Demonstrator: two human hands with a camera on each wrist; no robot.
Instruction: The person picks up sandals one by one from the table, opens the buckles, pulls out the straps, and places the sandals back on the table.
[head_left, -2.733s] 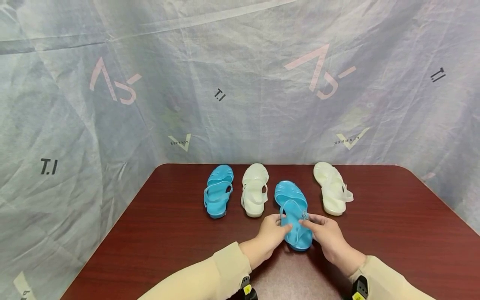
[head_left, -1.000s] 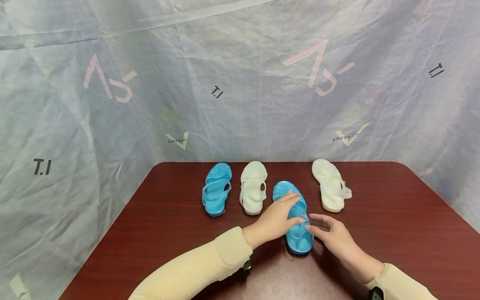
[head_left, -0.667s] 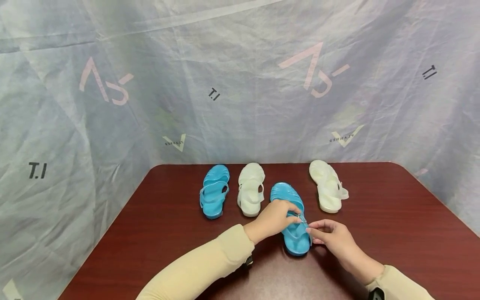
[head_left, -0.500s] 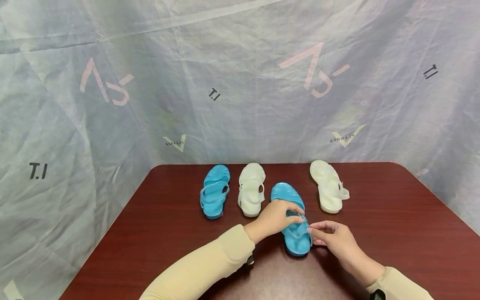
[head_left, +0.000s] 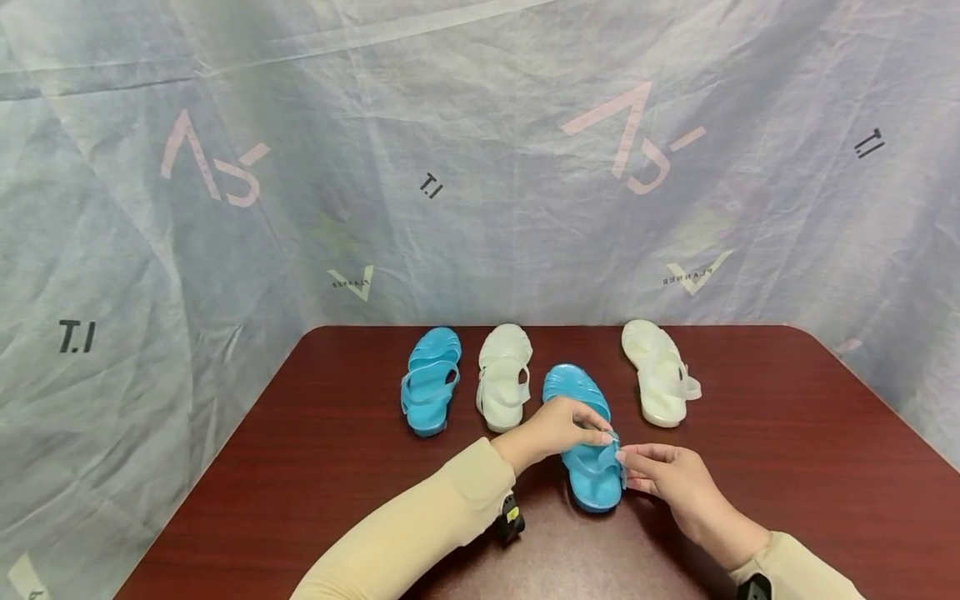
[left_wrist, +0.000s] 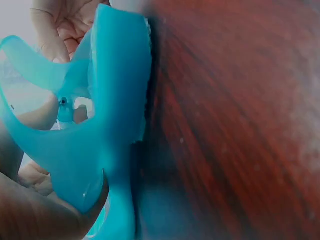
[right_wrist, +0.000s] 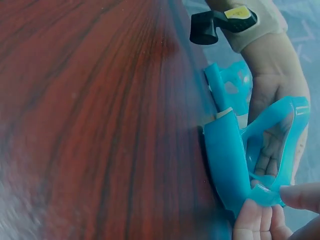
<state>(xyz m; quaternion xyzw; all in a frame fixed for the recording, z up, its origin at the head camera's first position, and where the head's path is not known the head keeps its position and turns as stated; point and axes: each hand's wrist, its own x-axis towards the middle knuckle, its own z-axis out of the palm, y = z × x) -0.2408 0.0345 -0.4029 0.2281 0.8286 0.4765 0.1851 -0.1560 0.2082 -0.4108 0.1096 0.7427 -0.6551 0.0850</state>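
A blue sandal (head_left: 596,493) lies toe-away on the table in front of me. My left hand (head_left: 558,427) reaches over it from the left and pinches its side by the buckle (head_left: 613,437). My right hand (head_left: 678,482) stands at the sandal's right edge, thumb and forefinger pinching the strap. In the left wrist view the blue strap (left_wrist: 47,142) loops up beside the sole, with the right hand (left_wrist: 75,25) behind it. In the right wrist view the right fingers (right_wrist: 260,222) meet the strap near its lower end. Fingertips partly hide the buckle.
Behind stand another blue sandal (head_left: 431,392), a white sandal (head_left: 504,398) beside it, and a second white sandal (head_left: 660,387) to the right. All rest on a dark red wooden table (head_left: 315,483). A grey printed cloth (head_left: 480,167) hangs beyond the far edge.
Earlier both hands gripped the blue sandal's heel part from either side. The left hand then moved across to the buckle, the right to the strap. Lately the left fingertips shifted slightly right.
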